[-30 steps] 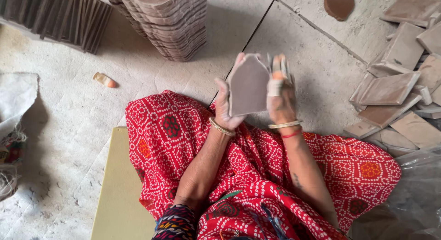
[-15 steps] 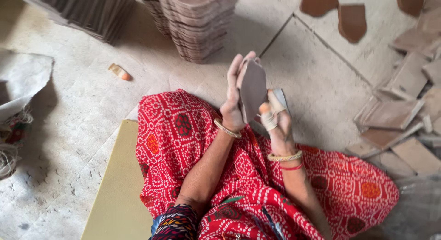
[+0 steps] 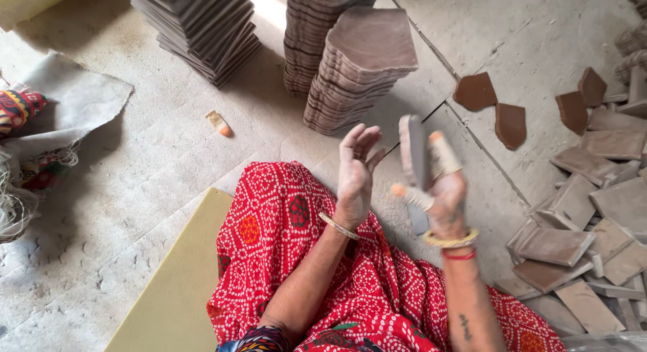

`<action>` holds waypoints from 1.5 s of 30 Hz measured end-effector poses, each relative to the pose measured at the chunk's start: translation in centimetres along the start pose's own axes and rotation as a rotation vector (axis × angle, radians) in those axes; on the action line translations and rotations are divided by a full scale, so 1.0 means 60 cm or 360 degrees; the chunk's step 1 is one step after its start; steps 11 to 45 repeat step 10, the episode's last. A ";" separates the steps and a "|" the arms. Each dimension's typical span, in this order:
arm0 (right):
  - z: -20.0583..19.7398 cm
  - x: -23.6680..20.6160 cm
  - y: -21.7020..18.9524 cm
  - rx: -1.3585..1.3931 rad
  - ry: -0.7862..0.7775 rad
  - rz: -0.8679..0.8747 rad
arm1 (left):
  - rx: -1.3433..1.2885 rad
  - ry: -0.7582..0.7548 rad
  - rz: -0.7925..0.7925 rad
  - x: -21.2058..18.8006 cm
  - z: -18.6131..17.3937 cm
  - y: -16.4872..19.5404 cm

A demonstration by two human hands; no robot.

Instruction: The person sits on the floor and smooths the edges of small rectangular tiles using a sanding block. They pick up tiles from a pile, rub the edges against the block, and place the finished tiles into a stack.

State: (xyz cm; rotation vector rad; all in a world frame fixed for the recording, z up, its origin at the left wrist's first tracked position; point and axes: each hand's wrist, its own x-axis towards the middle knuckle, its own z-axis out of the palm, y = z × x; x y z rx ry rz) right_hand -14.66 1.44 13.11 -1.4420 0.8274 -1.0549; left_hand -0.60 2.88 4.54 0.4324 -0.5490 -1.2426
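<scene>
We can't see much of the flat brown clay tile [image 3: 412,156] since it's turned edge-on to us in the middle of the frame, so its outline is hard to make out, and its lower end disappears behind the right hand [image 3: 441,197]. That hand has its fingers closed around the tile, holding it upright, with pale tape wrapped on a couple of fingertips; a yellow bangle and a red thread sit on the wrist. The left hand [image 3: 354,173] is just left of the tile, palm facing it, fingers spread and loose, holding nothing and not touching. Both forearms come up from the bottom edge over the red patterned cloth [image 3: 290,244]. Top centre, a stack of shaped brown tiles [image 3: 357,75] is partly cut off by the frame.
</scene>
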 end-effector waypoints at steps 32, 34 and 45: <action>0.022 0.225 -0.078 -0.0832 -0.0150 -0.0370 | -0.0202 0.0050 -0.0173 0.011 -0.018 -0.008; 0.022 0.225 -0.078 -0.0832 -0.0150 -0.0370 | -0.0202 0.0050 -0.0173 0.011 -0.018 -0.008; 0.022 0.225 -0.078 -0.0832 -0.0150 -0.0370 | -0.0202 0.0050 -0.0173 0.011 -0.018 -0.008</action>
